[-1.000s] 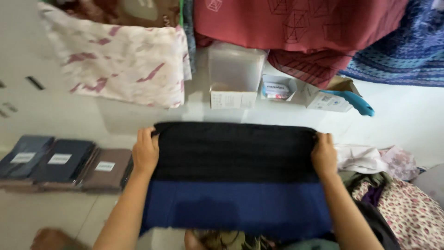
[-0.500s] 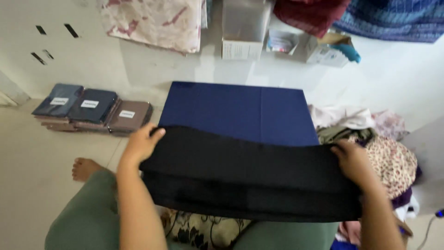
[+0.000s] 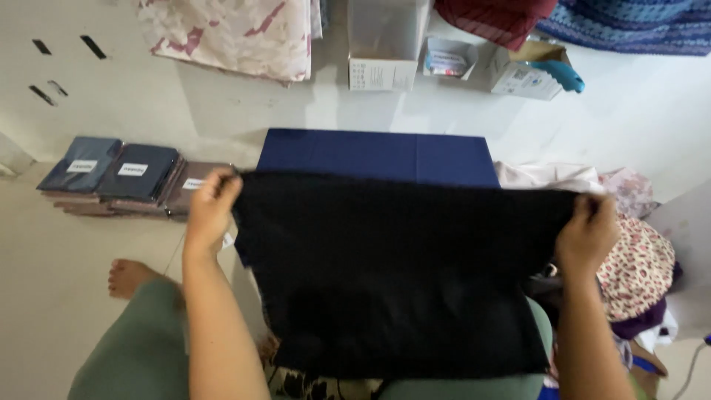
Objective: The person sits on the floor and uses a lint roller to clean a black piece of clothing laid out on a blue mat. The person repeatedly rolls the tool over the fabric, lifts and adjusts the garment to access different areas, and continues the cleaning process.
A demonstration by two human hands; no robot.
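Gripping the black cloth (image 3: 392,274) by its top corners, left hand (image 3: 211,204) and right hand (image 3: 589,233) hide most of the blue fabric (image 3: 374,155).

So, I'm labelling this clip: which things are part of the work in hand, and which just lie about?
In hand:
left hand
right hand
black cloth
blue cloth

Lying about:
folded stacks
white boxes
floral pile
patterned sheet
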